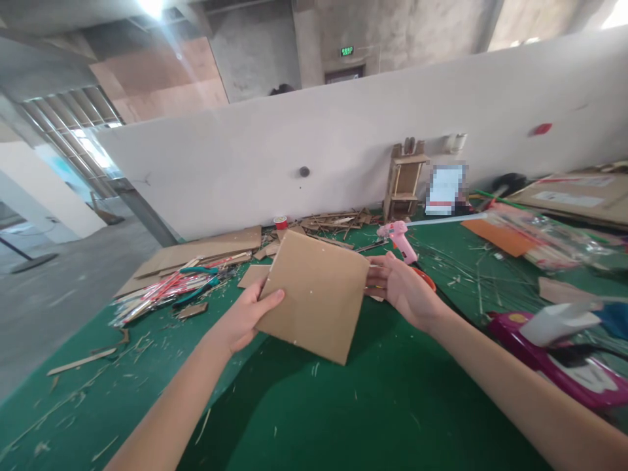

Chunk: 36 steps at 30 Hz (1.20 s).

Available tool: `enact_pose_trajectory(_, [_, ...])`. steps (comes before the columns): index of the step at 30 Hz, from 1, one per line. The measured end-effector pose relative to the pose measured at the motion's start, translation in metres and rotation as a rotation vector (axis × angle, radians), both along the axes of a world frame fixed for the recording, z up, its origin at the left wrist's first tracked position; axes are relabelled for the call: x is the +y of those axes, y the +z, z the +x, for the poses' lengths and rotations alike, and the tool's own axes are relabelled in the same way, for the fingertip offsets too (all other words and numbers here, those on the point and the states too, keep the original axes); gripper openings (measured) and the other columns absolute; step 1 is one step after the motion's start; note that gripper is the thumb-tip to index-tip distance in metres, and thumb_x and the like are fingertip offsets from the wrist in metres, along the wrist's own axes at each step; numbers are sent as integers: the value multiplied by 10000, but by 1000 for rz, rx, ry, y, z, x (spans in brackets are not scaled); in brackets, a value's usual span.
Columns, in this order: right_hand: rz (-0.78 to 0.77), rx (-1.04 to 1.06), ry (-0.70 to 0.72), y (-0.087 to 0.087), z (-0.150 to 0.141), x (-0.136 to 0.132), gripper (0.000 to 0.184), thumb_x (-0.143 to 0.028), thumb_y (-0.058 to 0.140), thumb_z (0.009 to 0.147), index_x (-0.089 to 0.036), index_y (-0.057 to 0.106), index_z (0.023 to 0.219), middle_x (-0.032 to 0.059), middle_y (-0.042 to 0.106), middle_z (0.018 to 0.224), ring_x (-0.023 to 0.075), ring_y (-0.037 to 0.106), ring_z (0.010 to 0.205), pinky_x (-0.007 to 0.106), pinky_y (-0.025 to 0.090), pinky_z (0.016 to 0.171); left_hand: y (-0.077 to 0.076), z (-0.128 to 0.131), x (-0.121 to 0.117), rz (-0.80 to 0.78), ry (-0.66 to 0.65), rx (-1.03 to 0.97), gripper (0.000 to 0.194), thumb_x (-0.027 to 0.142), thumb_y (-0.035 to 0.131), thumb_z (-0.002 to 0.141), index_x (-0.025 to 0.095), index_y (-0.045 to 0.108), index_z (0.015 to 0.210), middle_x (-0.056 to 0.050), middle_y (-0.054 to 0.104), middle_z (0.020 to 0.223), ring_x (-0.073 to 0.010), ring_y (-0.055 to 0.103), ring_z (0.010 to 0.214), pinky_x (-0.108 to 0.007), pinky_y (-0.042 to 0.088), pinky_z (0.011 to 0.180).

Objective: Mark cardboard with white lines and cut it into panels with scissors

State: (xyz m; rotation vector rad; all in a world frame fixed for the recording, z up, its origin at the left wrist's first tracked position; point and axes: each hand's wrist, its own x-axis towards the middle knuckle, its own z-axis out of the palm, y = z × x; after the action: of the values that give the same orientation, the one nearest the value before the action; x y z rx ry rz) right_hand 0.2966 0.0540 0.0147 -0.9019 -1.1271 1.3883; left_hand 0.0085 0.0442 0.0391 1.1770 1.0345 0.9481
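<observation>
A square piece of brown cardboard (314,297) is held up above the green table (383,405), tilted toward me. My left hand (245,317) grips its left edge, thumb on the front face and fingers behind. My right hand (405,288) holds the right edge, fingers curled against it. A pink glue gun (400,237) lies on the table just beyond my right hand.
Cardboard sheets (196,252), pliers with teal handles (199,270) and a bundle of sticks (157,294) lie at left. A small cardboard shelf model (403,183) stands against the white wall. A purple tray (554,363) and bagged sticks (544,242) are at right. Scraps litter the table.
</observation>
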Motion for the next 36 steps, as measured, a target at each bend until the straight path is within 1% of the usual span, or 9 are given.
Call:
enact_pose_trajectory(5, [-66, -55, 138, -5, -15, -9, 372, -355, 581, 848, -215, 469, 1174, 101, 620, 1107, 212, 626, 957, 404, 550, 810, -14, 22, -3, 148, 255, -181, 606, 371, 705, 726, 235, 454, 1261, -102, 580, 1263, -269, 590, 1074, -351, 516, 801])
enact_pose_trajectory(10, [23, -237, 126, -10, -24, -14, 331, -323, 561, 851, -193, 489, 1147, 94, 572, 1128, 202, 603, 966, 344, 591, 732, -23, 44, -14, 141, 198, -168, 699, 435, 709, 698, 208, 428, 1296, -124, 598, 1233, -289, 598, 1057, -393, 511, 826])
enact_pose_trajectory(14, [100, -363, 214, 7, -1, -11, 469, -356, 583, 831, -228, 471, 1268, 61, 617, 1048, 199, 621, 877, 275, 571, 580, -5, 19, -7, 180, 159, -209, 748, 723, 478, 714, 203, 482, 1252, -129, 548, 1295, -318, 546, 1130, -405, 505, 816])
enact_pose_trajectory(16, [106, -419, 323, 16, 10, -10, 490, -339, 602, 814, -241, 496, 1282, 49, 637, 1056, 210, 622, 925, 312, 573, 680, 7, 1, -2, 159, 124, -228, 783, 776, 351, 730, 210, 479, 1256, -136, 559, 1274, -316, 559, 1108, -416, 503, 796])
enact_pose_trajectory(18, [119, -466, 355, 20, 15, -9, 477, -335, 617, 802, -266, 531, 1265, 32, 640, 1103, 213, 614, 983, 347, 554, 787, 15, -12, 0, 136, 23, -149, 736, 728, 422, 743, 205, 486, 1258, -146, 588, 1226, -303, 600, 1022, -403, 503, 753])
enact_pose_trajectory(22, [159, -550, 174, 14, 10, -4, 443, -384, 621, 793, -273, 561, 1217, 29, 670, 1012, 212, 633, 929, 362, 551, 769, 14, -12, -2, 125, -102, 168, 487, 412, 656, 759, 194, 560, 1183, -118, 628, 1155, -248, 605, 971, -316, 473, 731])
enact_pose_trajectory(27, [195, -523, -204, 10, 8, 4, 470, -391, 595, 800, -200, 498, 1218, 87, 641, 1008, 223, 626, 954, 352, 555, 758, 6, 2, -3, 138, -15, 224, 295, 385, 629, 782, 173, 617, 988, -68, 665, 985, -189, 611, 839, -274, 458, 672])
enact_pose_trajectory(31, [21, -456, -30, 8, 13, 2, 417, -407, 551, 831, -228, 472, 1199, 102, 604, 1103, 224, 611, 989, 301, 575, 674, 7, 6, -1, 130, 71, 110, 299, 374, 649, 752, 183, 569, 968, -50, 642, 941, -200, 613, 820, -307, 491, 664])
enact_pose_trajectory(36, [89, -433, -32, -5, 7, 1, 290, -380, 533, 834, -246, 508, 1090, 56, 609, 1010, 201, 614, 898, 304, 553, 631, 16, 9, 8, 194, 90, 186, 302, 466, 590, 774, 200, 566, 916, -21, 615, 838, -187, 580, 743, -256, 450, 577])
